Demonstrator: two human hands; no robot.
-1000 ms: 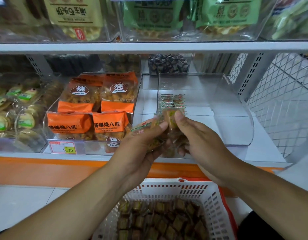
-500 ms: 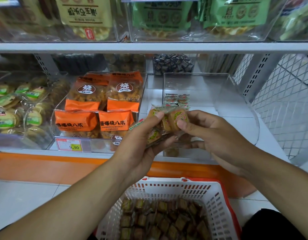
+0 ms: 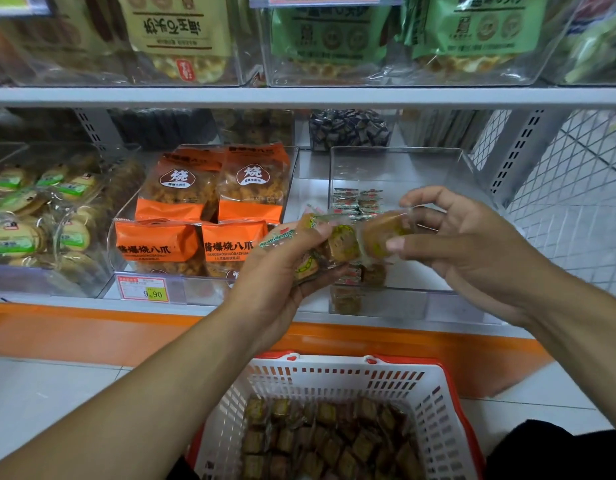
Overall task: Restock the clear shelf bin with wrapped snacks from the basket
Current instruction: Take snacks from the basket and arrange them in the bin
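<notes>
the left hand (image 3: 282, 271) gripped a bunch of small clear-wrapped brown snacks (image 3: 337, 244) in front of the clear plastic shelf bin (image 3: 472, 188); the right hand (image 3: 472, 247) pinched one round wrapped snack (image 3: 386, 232) off it. best laid flat beside the row already inside, above the white slotted basket (image 3: 334, 375).

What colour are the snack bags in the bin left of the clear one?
Orange snack bags with clear windows, seen in the head view.

Price tag (image 3: 144, 291) on the shelf edge at 9 o'clock reads "9.90". Orange snack bags (image 3: 226, 244) above it carry "酱爆烧八爪" with a small line of Latin letters beneath; the rear bags (image 3: 250, 183) show "烧". Remaining print is illegible.
</notes>
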